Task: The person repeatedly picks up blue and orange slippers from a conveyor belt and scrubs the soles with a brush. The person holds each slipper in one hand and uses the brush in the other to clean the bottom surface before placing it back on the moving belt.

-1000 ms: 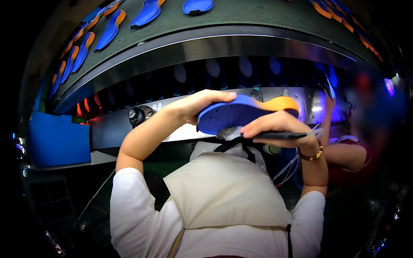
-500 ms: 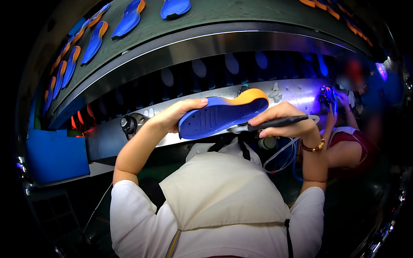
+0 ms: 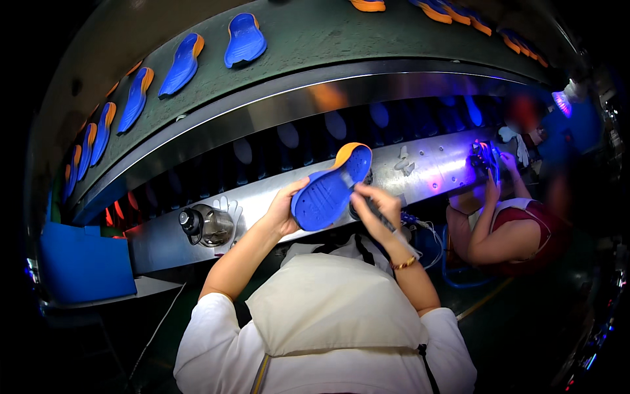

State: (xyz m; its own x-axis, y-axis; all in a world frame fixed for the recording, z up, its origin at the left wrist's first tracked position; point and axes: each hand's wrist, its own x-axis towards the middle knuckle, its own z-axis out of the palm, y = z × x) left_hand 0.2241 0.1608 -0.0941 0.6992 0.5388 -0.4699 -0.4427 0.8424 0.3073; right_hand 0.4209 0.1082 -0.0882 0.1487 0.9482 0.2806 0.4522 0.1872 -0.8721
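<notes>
My left hand [image 3: 283,209] grips a blue and orange shoe sole [image 3: 321,198] at its lower left end, thumb on the near edge. The sole is tilted, its hollow inner face toward me and its orange-rimmed end up and to the right. Closed round the dark handle of a brush [image 3: 373,209] is my right hand [image 3: 382,220]; the brush's pale, blurred tip is over the middle of the sole's inner face. Whether the tip touches it I cannot tell. A beaded bracelet circles my right wrist.
Beyond the metal bench [image 3: 430,161], a green conveyor belt [image 3: 295,46] carries several blue and orange soles [image 3: 180,64]. On the bench stand a black-capped clear bottle [image 3: 209,225] and a white glove [image 3: 230,209]. At right, a co-worker's hands [image 3: 497,172] are under purple light.
Both hands have shifted, and the sole is now turned more upright. The brush has moved from the sole's near right edge to its middle. Soles on the belt have shifted left.
</notes>
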